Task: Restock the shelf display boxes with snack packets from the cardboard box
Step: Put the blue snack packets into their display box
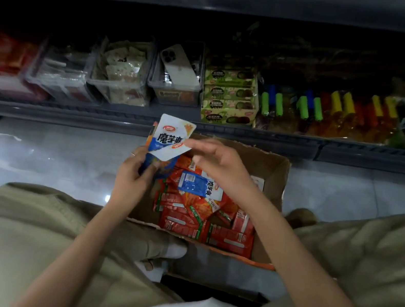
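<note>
— Where's the packet they're working on?

— Up in front of the shelf rail, above the far left corner of the box. It's a white-and-blue packet (171,138), upright and tilted a little, at the front of a handful of packets (152,163).

— Who's got hold of it?

— Both hands. The left hand (133,172) is curled round the lower end of the handful, thumb across the front, with a ring on one finger. The right hand (217,161) reaches across from the other side and nips the front packet's right edge between thumb and forefinger; its other fingers are loosely bent.

— And the rest of the stock?

— In the cardboard box (278,172), open on the floor (48,147) between the person's knees. It's full of red packets (184,221) lying every way, and one blue packet (199,186) lies flat on top of them.

— The shelf?

— The shelf (227,130) is just beyond the box, low and dim. There's a clear display box (120,76) of pale packets, and right of it a grey bin (172,94) with a phone (177,67) lying in it. Then come green cartons (229,95), stacked, and bottles (339,109) with coloured caps.
</note>
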{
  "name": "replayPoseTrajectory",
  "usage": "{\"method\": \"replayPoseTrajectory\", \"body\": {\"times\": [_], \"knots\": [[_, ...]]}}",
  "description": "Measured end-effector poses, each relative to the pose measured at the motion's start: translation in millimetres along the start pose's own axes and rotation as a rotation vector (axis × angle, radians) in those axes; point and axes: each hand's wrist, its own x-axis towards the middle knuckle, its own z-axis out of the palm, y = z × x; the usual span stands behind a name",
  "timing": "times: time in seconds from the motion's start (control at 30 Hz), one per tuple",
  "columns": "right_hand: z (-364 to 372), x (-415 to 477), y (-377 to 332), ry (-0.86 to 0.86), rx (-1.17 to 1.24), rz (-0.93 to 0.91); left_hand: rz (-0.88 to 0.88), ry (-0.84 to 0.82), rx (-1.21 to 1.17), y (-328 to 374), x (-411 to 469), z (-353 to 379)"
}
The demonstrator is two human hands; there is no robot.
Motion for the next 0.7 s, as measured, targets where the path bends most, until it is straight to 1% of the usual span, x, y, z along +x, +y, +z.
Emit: {"method": "replayPoseTrajectory", "body": {"times": [0.07,0.13,0.2,0.3,0.4,0.47,0.53,0.63,0.7], "knots": [[-3,0,0,0.056,-0.206,-0.083,0.038,-0.026,0.013,9,-3,0],[-7,-1,0,0.162,-0.364,-0.187,0.053,-0.048,-0.020,24,-7,4],[-10,-2,-1,0.277,-0.358,-0.258,0.099,-0.072,-0.008,38,-11,10],[-13,-2,-2,0.461,-0.176,-0.223,0.144,-0.115,-0.071,56,-16,24],[-12,-2,-4,0.586,0.054,-0.177,0.142,-0.060,-0.153,77,-21,47],[-12,-5,-9,0.612,0.348,-0.110,0.075,-0.037,-0.322,94,-24,62],[-15,-9,-14,0.603,0.649,-0.034,0.062,-0.047,-0.411,102,-25,71],[-20,-14,-23,0.637,0.809,0.012,0.092,-0.091,-0.429,104,-25,77],[-21,-16,-29,0.646,0.869,0.037,0.126,-0.109,-0.376,104,-24,78]]}}
